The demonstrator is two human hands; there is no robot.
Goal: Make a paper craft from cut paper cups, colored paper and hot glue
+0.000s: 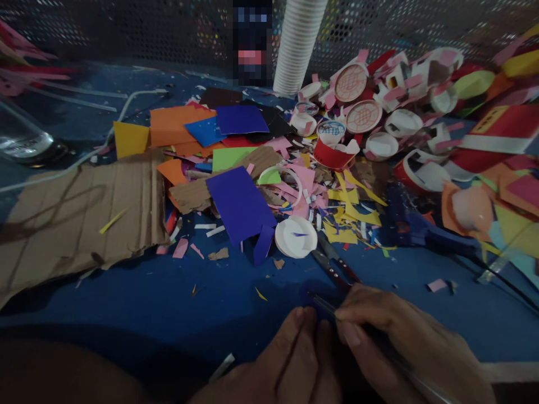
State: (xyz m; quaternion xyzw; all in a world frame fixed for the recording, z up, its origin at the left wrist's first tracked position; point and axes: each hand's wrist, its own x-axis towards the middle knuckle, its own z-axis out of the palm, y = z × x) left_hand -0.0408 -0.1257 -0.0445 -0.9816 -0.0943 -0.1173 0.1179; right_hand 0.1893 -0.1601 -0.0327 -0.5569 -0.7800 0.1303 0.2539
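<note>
Right hand: your fingers grasp a pen.
Left hand: your fingers bunch together; any grasp indiscernible.
Paper cups: already cut, heaped.
Pen work: apparently unfinished.

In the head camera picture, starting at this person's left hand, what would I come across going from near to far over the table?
Left hand → round white piece → lime-green paper sheet → upper dark-blue paper sheet → ribbed white column → perforated panel.
</note>
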